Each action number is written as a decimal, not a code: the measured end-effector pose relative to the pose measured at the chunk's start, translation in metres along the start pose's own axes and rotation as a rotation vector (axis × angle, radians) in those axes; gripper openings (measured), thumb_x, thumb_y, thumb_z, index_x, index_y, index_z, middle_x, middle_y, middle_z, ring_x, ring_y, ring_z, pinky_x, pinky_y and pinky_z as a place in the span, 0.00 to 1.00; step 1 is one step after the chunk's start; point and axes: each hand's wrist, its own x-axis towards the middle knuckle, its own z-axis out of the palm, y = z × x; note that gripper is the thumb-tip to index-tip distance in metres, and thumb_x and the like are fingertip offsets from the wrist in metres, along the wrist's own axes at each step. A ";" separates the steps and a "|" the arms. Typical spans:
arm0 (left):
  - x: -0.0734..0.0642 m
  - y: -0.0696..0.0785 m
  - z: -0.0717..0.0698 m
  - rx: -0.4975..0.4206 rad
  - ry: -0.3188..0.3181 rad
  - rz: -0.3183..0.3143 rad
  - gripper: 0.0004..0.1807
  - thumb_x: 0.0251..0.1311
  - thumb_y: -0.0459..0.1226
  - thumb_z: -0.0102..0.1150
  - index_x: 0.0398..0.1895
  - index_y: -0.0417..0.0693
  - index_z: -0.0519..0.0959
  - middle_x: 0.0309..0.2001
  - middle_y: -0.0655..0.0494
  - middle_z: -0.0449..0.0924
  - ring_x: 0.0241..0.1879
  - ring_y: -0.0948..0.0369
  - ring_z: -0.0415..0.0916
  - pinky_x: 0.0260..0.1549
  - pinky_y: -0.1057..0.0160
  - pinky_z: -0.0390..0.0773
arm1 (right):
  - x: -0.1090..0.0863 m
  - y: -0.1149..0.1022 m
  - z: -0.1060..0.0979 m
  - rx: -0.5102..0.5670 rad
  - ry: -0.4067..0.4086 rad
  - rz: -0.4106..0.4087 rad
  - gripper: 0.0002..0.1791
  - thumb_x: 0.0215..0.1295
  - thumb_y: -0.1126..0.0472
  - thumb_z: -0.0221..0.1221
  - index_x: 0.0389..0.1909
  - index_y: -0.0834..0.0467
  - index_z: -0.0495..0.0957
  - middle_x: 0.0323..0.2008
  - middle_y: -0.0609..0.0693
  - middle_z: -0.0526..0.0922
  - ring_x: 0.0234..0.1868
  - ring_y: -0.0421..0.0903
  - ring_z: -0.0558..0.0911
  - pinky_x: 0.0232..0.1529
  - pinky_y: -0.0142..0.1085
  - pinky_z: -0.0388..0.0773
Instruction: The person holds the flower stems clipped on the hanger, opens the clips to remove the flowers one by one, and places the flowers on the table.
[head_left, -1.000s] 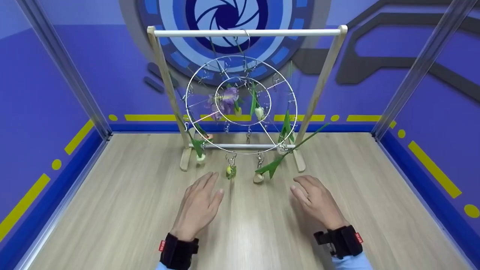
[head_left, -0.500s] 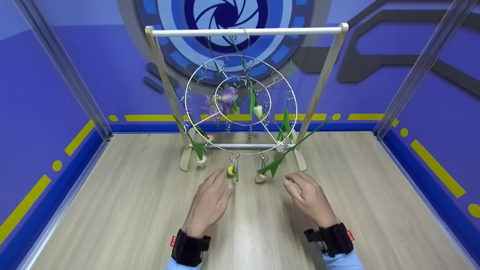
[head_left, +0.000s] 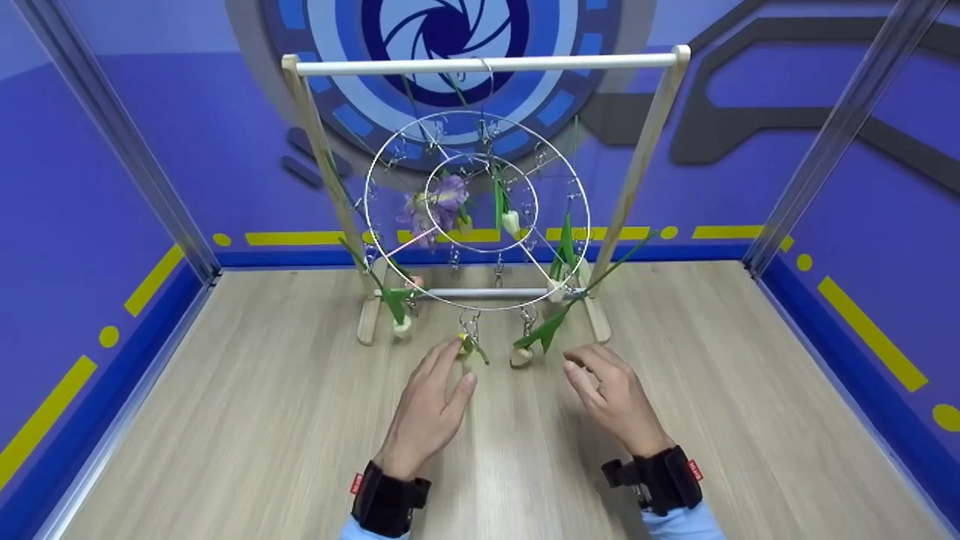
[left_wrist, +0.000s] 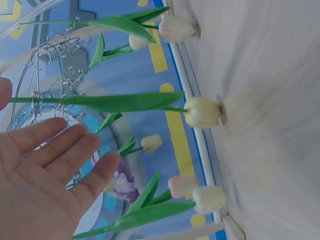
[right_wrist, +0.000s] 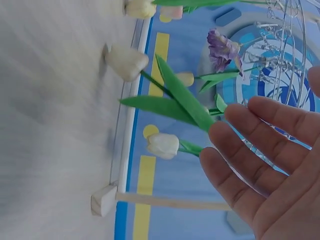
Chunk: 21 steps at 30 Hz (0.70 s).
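Note:
My left hand (head_left: 427, 409) reaches forward over the table with fingers extended, fingertips right at the yellow tulip (head_left: 465, 343) hanging from the front of a round clip hanger (head_left: 373, 161). In the left wrist view this tulip (left_wrist: 202, 111) hangs head down, its long green leaf passing close by the fingers. My right hand (head_left: 619, 397), relaxed and slightly bent, is just right of a cream tulip (head_left: 520, 356) clipped on the same rim. The right wrist view shows its extended fingers (right_wrist: 225, 175) beside that tulip's leaves (right_wrist: 185, 95). Neither hand holds anything.
The hanger hooks over the white bar (head_left: 487, 64) of a wooden stand (head_left: 637, 161). Other flowers hang from it: a purple iris (head_left: 442, 199), a white tulip (head_left: 511, 223) and another pale tulip (head_left: 402, 325) at left. Blue printed walls (head_left: 862, 247) enclose the table (head_left: 247, 420).
My left hand has moved right to the yellow tulip, which has turned, its stem now pointing to the lower right. My right hand has shifted slightly left, toward the cream tulip.

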 end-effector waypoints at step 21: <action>0.006 0.012 0.008 -0.339 -0.046 -0.130 0.38 0.75 0.40 0.53 0.82 0.39 0.51 0.79 0.42 0.58 0.69 0.44 0.67 0.68 0.40 0.67 | 0.007 -0.020 0.021 0.172 -0.068 0.011 0.09 0.72 0.66 0.61 0.50 0.60 0.85 0.44 0.50 0.87 0.43 0.41 0.85 0.44 0.45 0.84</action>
